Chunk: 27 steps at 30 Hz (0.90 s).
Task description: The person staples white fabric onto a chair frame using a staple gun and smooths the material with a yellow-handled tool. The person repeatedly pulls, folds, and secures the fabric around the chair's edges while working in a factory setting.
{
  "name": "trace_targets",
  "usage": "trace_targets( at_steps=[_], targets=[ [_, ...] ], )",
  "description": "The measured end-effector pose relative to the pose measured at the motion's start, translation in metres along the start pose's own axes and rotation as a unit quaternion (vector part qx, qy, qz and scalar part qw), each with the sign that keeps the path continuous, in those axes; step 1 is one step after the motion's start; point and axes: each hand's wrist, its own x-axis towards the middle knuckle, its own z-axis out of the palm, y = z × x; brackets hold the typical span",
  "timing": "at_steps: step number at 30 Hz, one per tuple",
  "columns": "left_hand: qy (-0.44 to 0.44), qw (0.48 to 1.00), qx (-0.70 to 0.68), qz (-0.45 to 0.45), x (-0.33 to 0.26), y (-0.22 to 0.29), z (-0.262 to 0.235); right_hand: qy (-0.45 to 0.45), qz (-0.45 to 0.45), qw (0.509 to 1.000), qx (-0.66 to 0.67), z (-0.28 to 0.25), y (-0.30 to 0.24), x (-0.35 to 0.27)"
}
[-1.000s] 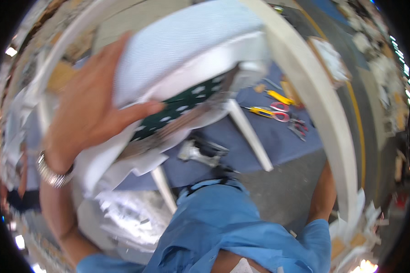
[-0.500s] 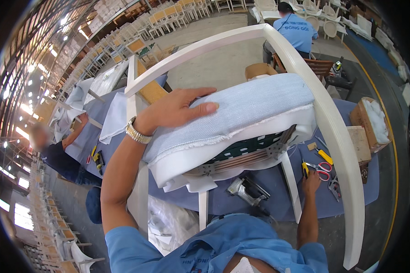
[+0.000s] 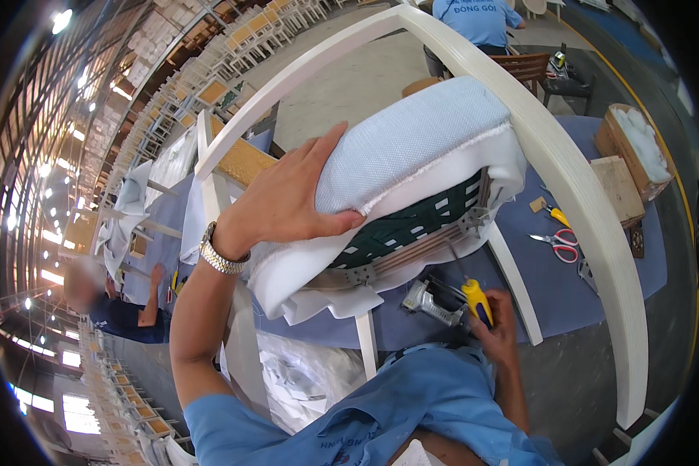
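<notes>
A white wooden chair frame stands tilted in front of me, its seat covered in light blue fabric over white padding. Dark green webbing shows on the seat's underside. My left hand grips the left part of the seat, thumb on the frayed fabric edge and fingers over the top. In my right hand is a screwdriver with a yellow-and-black handle; its thin shaft points up toward the seat's underside. A metal staple gun lies on the blue-covered table just left of that hand.
Scissors, another yellow-handled tool and pliers lie to the right. Beyond them are a wooden block and a cardboard box. One co-worker is at left, another ahead. Clear plastic hangs below.
My right hand has lifted the screwdriver from beside the scissors and brought it left, near the staple gun. My left hand now has its thumb on the seat's fabric edge. The view has shifted.
</notes>
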Motion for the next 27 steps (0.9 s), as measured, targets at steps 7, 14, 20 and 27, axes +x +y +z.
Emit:
trace_targets(
  at_steps=[7, 14, 20, 27],
  targets=[
    [-0.001, 1.0, -0.015, -0.008, 0.0, 0.0, 0.002, -0.007, -0.375, 0.917, -0.139, 0.051, -0.069, 0.079],
    [-0.001, 1.0, -0.013, -0.023, 0.0, 0.005, 0.002, 0.07, -0.382, 0.906, -0.17, 0.074, -0.06, 0.083],
    [0.013, 0.999, -0.015, -0.026, -0.002, 0.007, 0.001, 0.041, -0.279, 0.941, -0.186, 0.073, -0.073, 0.068],
    [0.014, 0.999, -0.026, -0.029, 0.001, 0.01, 0.0, 0.04, -0.259, 0.949, -0.174, 0.068, -0.094, 0.062]
  ],
)
